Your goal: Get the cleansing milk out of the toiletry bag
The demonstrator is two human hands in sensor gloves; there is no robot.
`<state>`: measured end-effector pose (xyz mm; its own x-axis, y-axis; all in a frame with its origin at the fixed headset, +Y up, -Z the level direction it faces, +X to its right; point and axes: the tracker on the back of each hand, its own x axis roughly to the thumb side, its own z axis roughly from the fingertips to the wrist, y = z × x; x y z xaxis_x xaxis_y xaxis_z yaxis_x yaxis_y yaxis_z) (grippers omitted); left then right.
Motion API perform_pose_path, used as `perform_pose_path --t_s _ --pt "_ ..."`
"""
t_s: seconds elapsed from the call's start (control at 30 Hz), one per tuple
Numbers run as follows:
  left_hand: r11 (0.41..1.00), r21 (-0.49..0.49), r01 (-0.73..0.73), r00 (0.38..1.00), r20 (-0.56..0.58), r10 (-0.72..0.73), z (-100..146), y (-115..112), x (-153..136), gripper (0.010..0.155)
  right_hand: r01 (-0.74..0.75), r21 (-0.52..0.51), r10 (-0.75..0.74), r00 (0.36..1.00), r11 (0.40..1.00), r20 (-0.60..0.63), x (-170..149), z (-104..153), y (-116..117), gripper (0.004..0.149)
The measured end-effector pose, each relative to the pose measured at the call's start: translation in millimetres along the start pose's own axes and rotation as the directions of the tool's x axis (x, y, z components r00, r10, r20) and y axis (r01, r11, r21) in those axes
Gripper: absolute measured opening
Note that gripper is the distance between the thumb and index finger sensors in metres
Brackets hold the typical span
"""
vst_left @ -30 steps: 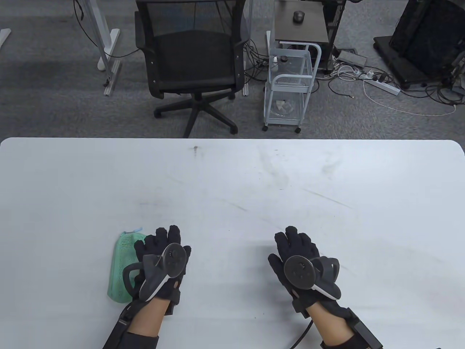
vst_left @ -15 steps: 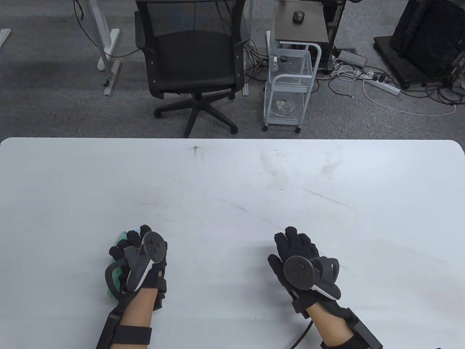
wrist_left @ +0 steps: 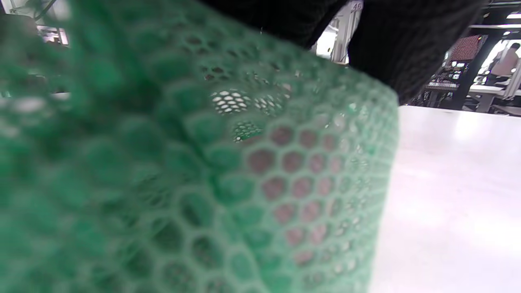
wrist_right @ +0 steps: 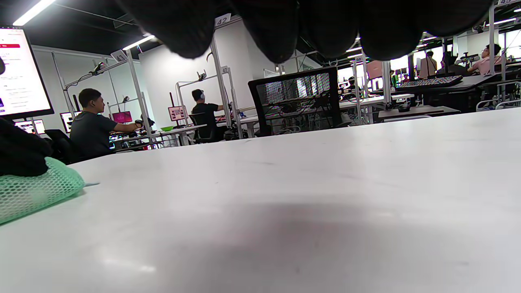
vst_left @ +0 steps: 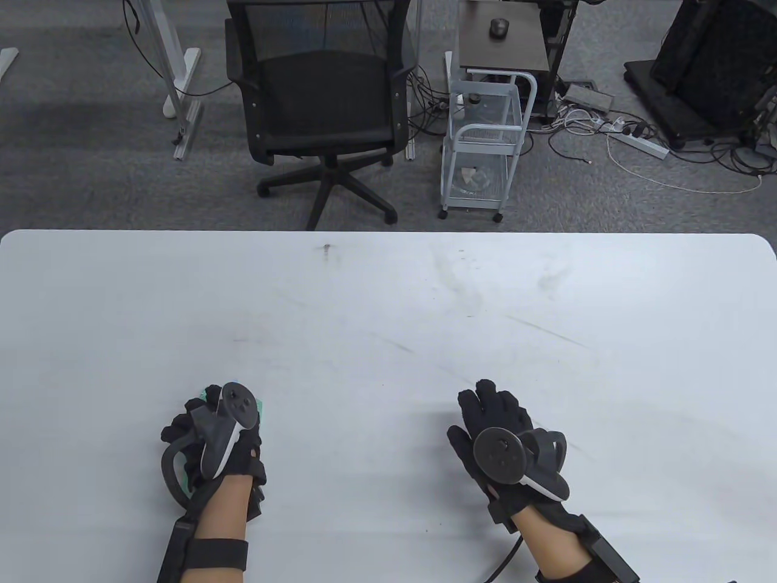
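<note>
Toiletry bag [wrist_left: 195, 175]: one, green honeycomb mesh, something pinkish inside.
Left hand [vst_left: 209, 434]: fingers gripping bag.
Right hand [vst_left: 501, 434]: fingers together, flat over bench [vst_left: 388, 303].

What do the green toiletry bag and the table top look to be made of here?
Toiletry bag: soft green mesh fabric, probably synthetic; the left wrist view shows honeycomb holes with something pinkish behind them, and it bulges under the left hand.
Table: smooth white top, likely laminate or coated board; faint sheen, with grey scuffs and streaks.
</note>
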<state>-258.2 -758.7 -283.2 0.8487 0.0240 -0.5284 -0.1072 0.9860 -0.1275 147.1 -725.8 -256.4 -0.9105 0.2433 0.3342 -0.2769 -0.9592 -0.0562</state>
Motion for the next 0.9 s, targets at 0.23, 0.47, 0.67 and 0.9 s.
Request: perform_pose_path --t_s 0.23,0.47,0.67,0.9 --pt "0.999 -0.051 0.002 1.000 -0.031 -0.003 -3.7 -3.3 -3.2 0.069 0.000 0.003 0.000 1.000 1.000 0.001 0.2 0.0 0.3 0.063" --pt "0.999 -0.049 0.015 1.000 -0.023 -0.016 -3.9 -2.2 -2.9 0.057 0.001 0.006 -0.001 1.000 1.000 0.002 0.3 -0.1 0.6 0.062" --pt "0.999 0.004 0.050 0.999 -0.004 -0.050 -2.8 0.5 0.4 0.050 0.002 0.008 -0.002 1.000 1.000 0.002 0.3 -0.1 0.7 0.062" --pt "0.992 0.097 0.084 0.996 0.027 -0.087 0.4 4.2 4.8 0.041 0.004 0.009 -0.004 1.000 1.000 0.002 0.2 -0.1 0.8 0.062"
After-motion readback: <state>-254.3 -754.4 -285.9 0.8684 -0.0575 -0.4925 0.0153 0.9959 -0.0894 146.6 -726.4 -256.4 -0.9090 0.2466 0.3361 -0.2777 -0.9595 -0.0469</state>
